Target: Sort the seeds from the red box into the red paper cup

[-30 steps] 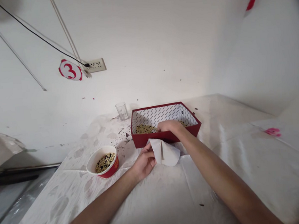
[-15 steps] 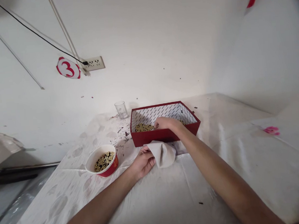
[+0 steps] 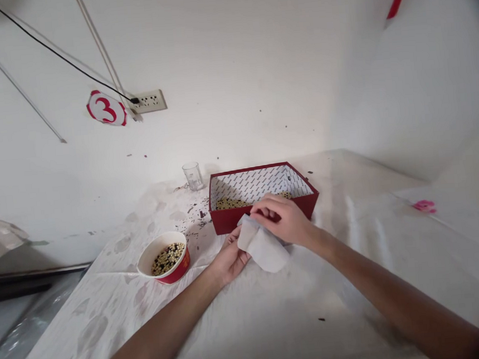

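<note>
A small, thin white bag [image 3: 266,250], soft and creased, stands out from my left hand [image 3: 232,258]. The fingers of that hand are closed on its left side, partly hidden behind it. My right hand [image 3: 282,217] is at the bag's upper edge with its fingers pinched together; what lies between the fingertips is hidden. Just behind both hands sits a dark red box [image 3: 226,221] with a patterned white lining. Small yellowish and black pellets [image 3: 230,202] lie on the box floor, and my right hand blocks part of them.
Left of my left hand stands a red and white paper bowl [image 3: 176,273] holding similar pellets. A clear glass [image 3: 193,177] is near the wall, with dark scraps [image 3: 196,219] scattered before it. A power strip [image 3: 149,101] with a black cable is on the wall.
My right hand has come out of the red box, toward me, to the bag's upper edge. The bag has tilted and spread a little to the right; my left hand keeps holding it.
</note>
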The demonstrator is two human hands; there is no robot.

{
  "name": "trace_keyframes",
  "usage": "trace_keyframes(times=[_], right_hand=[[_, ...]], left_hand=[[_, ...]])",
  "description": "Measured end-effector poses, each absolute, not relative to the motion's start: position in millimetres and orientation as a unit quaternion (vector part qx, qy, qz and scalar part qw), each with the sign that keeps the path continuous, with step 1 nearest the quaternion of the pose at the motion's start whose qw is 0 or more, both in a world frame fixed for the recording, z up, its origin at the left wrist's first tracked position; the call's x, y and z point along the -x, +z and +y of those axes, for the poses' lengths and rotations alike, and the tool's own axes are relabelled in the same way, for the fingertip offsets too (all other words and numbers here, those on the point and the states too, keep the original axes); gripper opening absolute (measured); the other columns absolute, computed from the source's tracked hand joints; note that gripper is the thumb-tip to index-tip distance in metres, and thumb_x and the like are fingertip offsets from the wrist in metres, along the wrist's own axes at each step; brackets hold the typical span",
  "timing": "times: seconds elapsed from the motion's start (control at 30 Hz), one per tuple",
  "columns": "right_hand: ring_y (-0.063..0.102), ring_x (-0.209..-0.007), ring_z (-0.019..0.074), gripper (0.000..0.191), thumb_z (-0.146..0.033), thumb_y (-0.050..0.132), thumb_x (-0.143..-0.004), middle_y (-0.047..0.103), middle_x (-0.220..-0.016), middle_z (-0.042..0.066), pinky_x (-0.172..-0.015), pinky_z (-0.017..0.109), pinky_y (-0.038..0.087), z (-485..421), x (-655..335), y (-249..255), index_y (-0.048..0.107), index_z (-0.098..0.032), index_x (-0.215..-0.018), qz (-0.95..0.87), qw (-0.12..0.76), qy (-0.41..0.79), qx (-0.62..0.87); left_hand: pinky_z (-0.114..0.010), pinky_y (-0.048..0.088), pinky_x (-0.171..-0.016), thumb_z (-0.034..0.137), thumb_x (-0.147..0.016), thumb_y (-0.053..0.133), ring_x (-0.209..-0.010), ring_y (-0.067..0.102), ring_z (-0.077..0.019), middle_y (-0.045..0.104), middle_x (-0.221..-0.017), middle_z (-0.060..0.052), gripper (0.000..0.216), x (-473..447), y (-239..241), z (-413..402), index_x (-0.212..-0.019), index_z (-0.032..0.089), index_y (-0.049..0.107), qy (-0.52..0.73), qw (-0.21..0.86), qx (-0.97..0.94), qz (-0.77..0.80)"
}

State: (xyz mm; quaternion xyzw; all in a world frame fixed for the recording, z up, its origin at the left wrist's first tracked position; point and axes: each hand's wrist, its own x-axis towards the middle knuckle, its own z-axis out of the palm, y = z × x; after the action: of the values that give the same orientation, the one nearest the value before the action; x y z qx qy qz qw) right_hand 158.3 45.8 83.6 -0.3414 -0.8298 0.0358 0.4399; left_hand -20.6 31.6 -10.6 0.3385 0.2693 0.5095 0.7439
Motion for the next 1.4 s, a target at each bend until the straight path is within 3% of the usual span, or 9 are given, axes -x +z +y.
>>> trace_keyframes(times=[0.2,0.43,0.6,0.9,1.13,1.4], right_hand=[[0.051,-0.067,0.0130,0.015,-0.034,0.059,-0.095,0.052,-0.074,0.000,-0.062,0.027,0.046,37.6,-171.5,27.0,0.071,-0.025,-0.099,-0.813,0.475,0.112,0.318],[0.052,-0.066,0.0116,0.013,-0.030,0.064,-0.092,0.052,-0.076,-0.001,-0.060,0.025,0.046,36.6,-167.1,22.1,0.073,-0.025,-0.100,-0.804,0.484,0.155,0.308],[0.053,-0.067,0.0120,0.013,-0.029,0.066,-0.090,0.054,-0.078,0.000,-0.058,0.026,0.046,35.1,-168.1,23.2,0.073,-0.024,-0.100,-0.808,0.489,0.171,0.281],[0.055,-0.069,0.0137,0.014,-0.025,0.064,-0.088,0.057,-0.081,0.002,-0.061,0.028,0.048,30.8,-168.0,24.3,0.071,-0.025,-0.101,-0.816,0.477,0.115,0.306],[0.056,-0.073,0.0150,0.014,-0.021,0.063,-0.086,0.059,-0.083,0.002,-0.067,0.030,0.049,30.0,-166.9,24.8,0.069,-0.024,-0.098,-0.828,0.454,0.065,0.323],[0.056,-0.072,0.0146,0.010,-0.020,0.061,-0.087,0.058,-0.079,0.001,-0.066,0.030,0.049,26.9,-164.0,24.2,0.068,-0.025,-0.093,-0.823,0.460,0.061,0.328]], left_hand=[[-0.022,0.052,-0.074,0.028,-0.081,0.076,-0.076,0.064,-0.0115,0.073,-0.091,-0.006,0.022,21.8,-6.4,30.8,-0.099,0.016,0.075,0.479,0.763,-0.349,0.259],[-0.024,0.048,-0.076,0.029,-0.083,0.075,-0.078,0.062,-0.0125,0.073,-0.090,-0.009,0.023,20.7,-3.9,27.5,-0.097,0.013,0.077,0.463,0.752,-0.394,0.255],[-0.025,0.045,-0.072,0.026,-0.079,0.078,-0.073,0.061,-0.0118,0.073,-0.083,-0.007,0.014,22.0,-4.3,27.4,-0.084,0.013,0.077,0.474,0.740,-0.399,0.262],[-0.023,0.041,-0.064,0.031,-0.072,0.084,-0.064,0.059,-0.0109,0.072,-0.074,-0.006,0.020,17.9,-5.3,27.2,-0.082,0.014,0.078,0.490,0.723,-0.400,0.276],[-0.023,0.043,-0.066,0.027,-0.066,0.087,-0.066,0.059,-0.0113,0.072,-0.075,-0.005,0.025,16.1,-10.1,28.8,-0.086,0.014,0.079,0.506,0.714,-0.393,0.281],[-0.022,0.040,-0.063,0.028,-0.076,0.080,-0.065,0.056,-0.0098,0.068,-0.073,-0.003,0.015,19.5,-2.9,26.5,-0.078,0.013,0.076,0.481,0.733,-0.397,0.271]])
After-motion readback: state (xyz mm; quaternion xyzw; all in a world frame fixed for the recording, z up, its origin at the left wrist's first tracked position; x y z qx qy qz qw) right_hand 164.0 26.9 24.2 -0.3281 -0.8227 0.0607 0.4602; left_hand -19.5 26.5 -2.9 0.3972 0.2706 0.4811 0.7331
